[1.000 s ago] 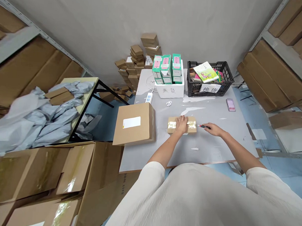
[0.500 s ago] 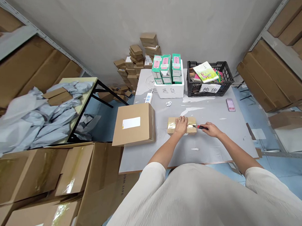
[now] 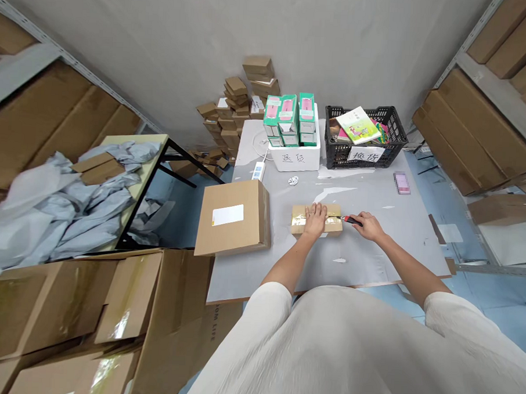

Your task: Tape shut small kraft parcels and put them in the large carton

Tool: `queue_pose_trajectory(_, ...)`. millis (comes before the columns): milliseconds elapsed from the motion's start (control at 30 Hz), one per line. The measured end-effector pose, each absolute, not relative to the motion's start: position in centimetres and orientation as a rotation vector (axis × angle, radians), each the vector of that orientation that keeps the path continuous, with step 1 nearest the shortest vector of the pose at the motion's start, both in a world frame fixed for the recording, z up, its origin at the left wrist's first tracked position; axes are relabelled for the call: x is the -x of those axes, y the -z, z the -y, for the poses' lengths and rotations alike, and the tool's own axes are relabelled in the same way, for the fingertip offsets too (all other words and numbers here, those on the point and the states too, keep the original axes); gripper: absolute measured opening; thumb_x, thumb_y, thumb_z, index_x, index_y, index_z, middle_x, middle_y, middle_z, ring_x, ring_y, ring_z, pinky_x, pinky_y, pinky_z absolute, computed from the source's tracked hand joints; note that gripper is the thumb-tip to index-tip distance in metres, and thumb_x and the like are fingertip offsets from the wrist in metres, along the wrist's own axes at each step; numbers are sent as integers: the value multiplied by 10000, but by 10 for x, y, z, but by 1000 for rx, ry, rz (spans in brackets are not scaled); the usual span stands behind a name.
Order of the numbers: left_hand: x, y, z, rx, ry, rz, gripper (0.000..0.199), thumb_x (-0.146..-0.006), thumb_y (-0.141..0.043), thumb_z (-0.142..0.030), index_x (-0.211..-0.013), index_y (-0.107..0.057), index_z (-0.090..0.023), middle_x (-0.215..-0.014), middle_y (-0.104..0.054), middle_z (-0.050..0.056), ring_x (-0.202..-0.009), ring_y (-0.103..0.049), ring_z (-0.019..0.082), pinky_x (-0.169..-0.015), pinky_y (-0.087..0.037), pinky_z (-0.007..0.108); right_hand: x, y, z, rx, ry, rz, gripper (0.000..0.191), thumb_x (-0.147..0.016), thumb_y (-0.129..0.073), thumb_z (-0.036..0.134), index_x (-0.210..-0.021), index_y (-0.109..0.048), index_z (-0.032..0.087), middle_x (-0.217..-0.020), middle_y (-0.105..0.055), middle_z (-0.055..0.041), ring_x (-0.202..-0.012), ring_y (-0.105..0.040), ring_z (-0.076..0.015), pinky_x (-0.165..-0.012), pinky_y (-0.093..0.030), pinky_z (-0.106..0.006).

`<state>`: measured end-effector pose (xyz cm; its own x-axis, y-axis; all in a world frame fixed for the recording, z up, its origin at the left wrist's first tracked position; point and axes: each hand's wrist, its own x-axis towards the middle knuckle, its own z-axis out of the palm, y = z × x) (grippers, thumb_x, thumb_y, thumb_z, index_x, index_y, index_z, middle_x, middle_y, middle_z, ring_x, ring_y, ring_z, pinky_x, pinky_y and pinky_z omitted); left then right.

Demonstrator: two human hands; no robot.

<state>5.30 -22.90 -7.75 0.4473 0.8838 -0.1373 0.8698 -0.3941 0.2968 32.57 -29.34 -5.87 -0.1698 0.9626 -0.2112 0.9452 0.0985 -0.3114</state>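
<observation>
A small cardboard box (image 3: 299, 213), sealed along its top with shiny tape, lies on the grey table (image 3: 286, 268). My left hand (image 3: 316, 219) rests flat on top of it with fingers stretched out. In my right hand (image 3: 368, 226) is a red and black box cutter (image 3: 351, 220), gripped with the fingers closed. Its tip is at the right end of the box, by the taped seam; whether the blade touches the tape I cannot tell.
To the left stands a larger cardboard box (image 3: 228, 218) with a white label. Behind are a white foam bin (image 3: 294, 159) of green boxes and a black crate (image 3: 392, 133) holding books. A phone (image 3: 402, 183) and a power strip (image 3: 258, 171) lie on the table.
The box cutter has shifted slightly right, its tip moving from the top of the box to its right end. My left hand stays on the box.
</observation>
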Motion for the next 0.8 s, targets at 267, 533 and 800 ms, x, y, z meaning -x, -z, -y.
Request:
queue_pose_trajectory(267, -53, 80, 231, -2389, -64, -1509, 591, -1117, -374, -298, -1708, -376, -278, -1778, -387, 167, -1698, -252, 334, -1363, -146, 659, -337, 63, 294, 1941, -570, 2332, 505, -1085, -503, 446, -1545, -666, 316, -1264, -693, -153, -1131, -600, -337, -982, -453, -425)
queue_pose_trajectory(533, -53, 78, 232, -2391, -70, -1504, 579, -1112, -361, -280, -1689, -403, -244, -1776, -384, 185, -1699, -249, 345, -1364, -137, 672, -345, 63, 289, 1926, -579, 2354, 500, -1083, -523, 441, -1546, -665, 318, -1276, -691, -157, -1152, -600, -349, -981, -456, -436)
queue_pose_trajectory(800, -53, 81, 232, -2385, -64, -1511, 572, -1124, -336, -287, -1690, -404, -240, -1778, -377, 183, -1701, -240, 340, -1370, -117, 663, -352, 62, 287, 1910, -590, 2353, 489, -1076, -552, 426, -1540, -668, 330, -1296, -689, -153, -1174, -598, -350, -968, -466, -430)
